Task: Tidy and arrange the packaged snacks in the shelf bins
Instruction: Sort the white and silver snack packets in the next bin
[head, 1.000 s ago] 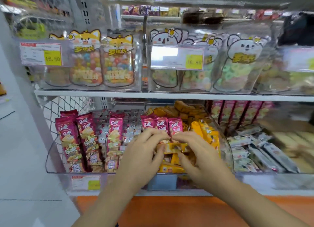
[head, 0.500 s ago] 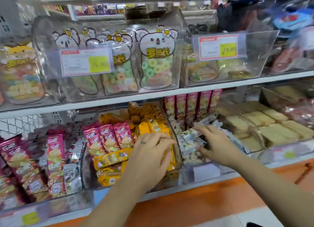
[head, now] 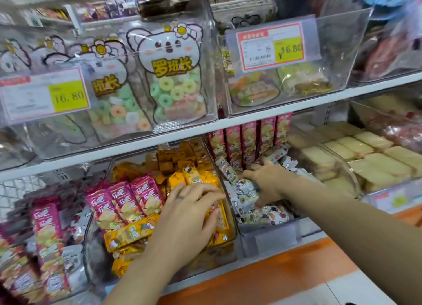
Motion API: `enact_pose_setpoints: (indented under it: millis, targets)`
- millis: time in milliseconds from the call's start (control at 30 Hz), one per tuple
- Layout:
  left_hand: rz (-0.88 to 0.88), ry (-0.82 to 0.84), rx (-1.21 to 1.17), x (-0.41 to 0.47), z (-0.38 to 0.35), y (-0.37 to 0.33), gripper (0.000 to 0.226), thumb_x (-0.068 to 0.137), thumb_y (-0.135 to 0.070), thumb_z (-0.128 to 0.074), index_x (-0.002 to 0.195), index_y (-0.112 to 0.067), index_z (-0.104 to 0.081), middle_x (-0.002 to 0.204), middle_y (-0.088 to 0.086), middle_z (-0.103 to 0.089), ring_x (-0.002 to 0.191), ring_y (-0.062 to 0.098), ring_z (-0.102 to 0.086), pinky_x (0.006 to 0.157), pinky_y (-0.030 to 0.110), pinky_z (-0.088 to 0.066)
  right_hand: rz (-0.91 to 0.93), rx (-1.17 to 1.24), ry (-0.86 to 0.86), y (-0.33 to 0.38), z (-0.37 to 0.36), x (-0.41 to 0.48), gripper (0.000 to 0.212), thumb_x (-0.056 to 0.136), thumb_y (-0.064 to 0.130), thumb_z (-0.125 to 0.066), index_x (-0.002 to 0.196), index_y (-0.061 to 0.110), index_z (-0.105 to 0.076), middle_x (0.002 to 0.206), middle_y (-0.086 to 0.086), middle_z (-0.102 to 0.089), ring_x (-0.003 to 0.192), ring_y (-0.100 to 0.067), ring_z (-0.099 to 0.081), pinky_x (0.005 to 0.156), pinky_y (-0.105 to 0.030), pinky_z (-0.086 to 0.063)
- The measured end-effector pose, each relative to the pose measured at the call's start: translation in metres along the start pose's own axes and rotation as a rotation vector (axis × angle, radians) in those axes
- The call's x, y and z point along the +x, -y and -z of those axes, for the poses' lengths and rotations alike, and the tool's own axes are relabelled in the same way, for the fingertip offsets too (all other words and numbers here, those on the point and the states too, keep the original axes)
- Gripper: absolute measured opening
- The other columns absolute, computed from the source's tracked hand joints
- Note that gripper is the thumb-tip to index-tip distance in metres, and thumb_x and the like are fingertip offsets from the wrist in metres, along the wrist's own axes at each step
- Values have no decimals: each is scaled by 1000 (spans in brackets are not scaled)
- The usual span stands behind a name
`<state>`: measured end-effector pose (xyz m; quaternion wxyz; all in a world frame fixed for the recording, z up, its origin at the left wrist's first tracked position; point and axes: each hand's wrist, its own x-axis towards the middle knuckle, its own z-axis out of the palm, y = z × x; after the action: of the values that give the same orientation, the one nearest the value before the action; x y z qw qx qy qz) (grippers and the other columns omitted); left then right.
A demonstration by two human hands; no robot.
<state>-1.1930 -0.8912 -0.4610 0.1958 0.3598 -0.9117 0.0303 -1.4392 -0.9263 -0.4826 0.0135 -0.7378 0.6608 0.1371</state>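
Note:
A clear bin (head: 206, 260) on the lower shelf holds yellow snack packets (head: 132, 233) and pink packets (head: 127, 202). My left hand (head: 189, 220) rests on the yellow packets by the bin's right wall, fingers spread and lying flat over them. In the bin to the right lie white cartoon-printed packets (head: 271, 215). There my right hand (head: 267, 181) grips one white packet (head: 245, 189) between thumb and fingers. Pink upright boxes (head: 249, 140) stand behind that hand.
Further right, a clear bin holds pale wafer packs (head: 365, 158). The far-left bin holds more pink packets (head: 48, 225). On the upper shelf (head: 274, 112) stand bins of gummy-ring bags (head: 173, 81) with price tags (head: 271, 47). An orange base (head: 274, 279) runs below.
My right hand left the yellow packets and moved right into the neighbouring bin, taking hold of a white packet. My left hand stayed on the yellow packets. The view swung right.

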Motion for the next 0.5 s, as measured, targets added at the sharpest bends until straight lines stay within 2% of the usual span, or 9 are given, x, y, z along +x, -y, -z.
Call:
enact_pose_setpoints:
  millis: [67,167,267,367,500]
  targets:
    - [-4,-1,-4,0,0,0,36,90,-42,-33,114,-39,-60,114,-20,-56,108,4,-53,107,37,-24,21,5,-24,-3,-2,0,99,66,59,-72,146,29,-21,145,-9,-37,132,-35,-31,112,-50,-24]
    - [-6,-6,-38,0,0,-1,35,90,-41,-34,112,-38,-60,112,-21,-56,106,3,-53,108,38,-25,8,72,-45,-6,-8,-7,93,70,55,-71,145,34,-20,152,-5,-26,136,-36,-24,112,-48,-25]
    - [-9,-1,-64,-1,2,-1,35,90,-42,-34,113,-39,-60,112,-23,-55,107,2,-52,108,37,-24,-21,67,-47,-10,-6,-12,92,70,58,-69,145,37,-20,155,-6,-18,135,-32,-33,109,-40,-31]
    - [-3,5,-89,-3,5,0,36,90,-43,-32,113,-39,-60,113,-23,-54,108,1,-50,109,36,-24,-87,59,-17,-16,-3,-16,90,72,58,-68,145,29,-24,149,-13,-28,126,-31,-44,98,-36,-40]
    - [5,16,-93,-4,10,0,37,90,-45,-31,113,-40,-59,114,-24,-53,109,0,-49,109,36,-24,-142,149,11,-13,-2,-20,85,74,53,-70,143,22,-32,134,-15,-43,121,-31,-46,96,-37,-43]
